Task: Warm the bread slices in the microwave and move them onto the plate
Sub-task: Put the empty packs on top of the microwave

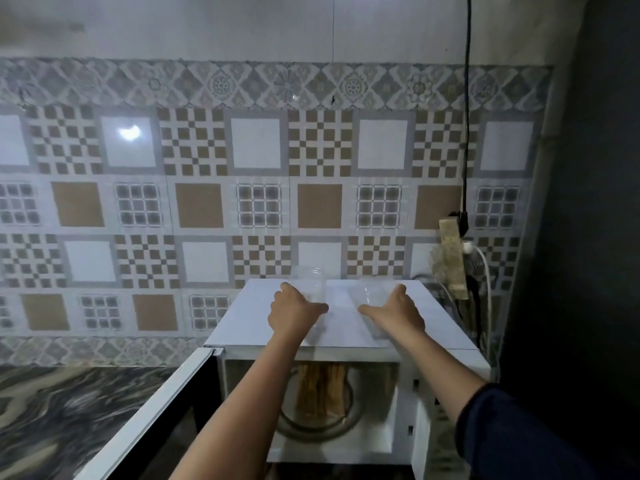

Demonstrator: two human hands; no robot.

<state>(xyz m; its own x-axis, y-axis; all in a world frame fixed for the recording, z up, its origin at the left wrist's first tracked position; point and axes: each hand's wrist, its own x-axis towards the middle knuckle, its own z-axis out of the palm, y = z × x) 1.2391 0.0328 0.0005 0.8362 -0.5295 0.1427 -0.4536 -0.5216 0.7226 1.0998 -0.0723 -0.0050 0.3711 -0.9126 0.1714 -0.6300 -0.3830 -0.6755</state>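
I stand before the microwave (pixel 346 327) with its door (pixel 152 420) swung open to my left. The bread slices (pixel 320 393) stand on edge, side by side, on the round turntable (pixel 311 431) inside, so they are not yet on any plate, and no ordinary plate shows in view.

Both my arms reach up to the top of the microwave. My left hand (pixel 294 313) curls around the near side of a clear plastic container (pixel 308 289) that sits on the white top. My right hand (pixel 394 313) lies against a second clear piece (pixel 370 299), perhaps a lid or a shallow tray; its fingers look half-closed on the edge, though the plastic is so transparent that I cannot tell how firm either grip is.

I judge that I am fetching or shifting these clear pieces, a side step before dealing with the bread. Whether the slices have been warmed I cannot tell. Next I should lift the plastic clear without sliding it off the back edge, bring it down to the marbled desk (pixel 69 403), and then either shut the door or take the slices out.
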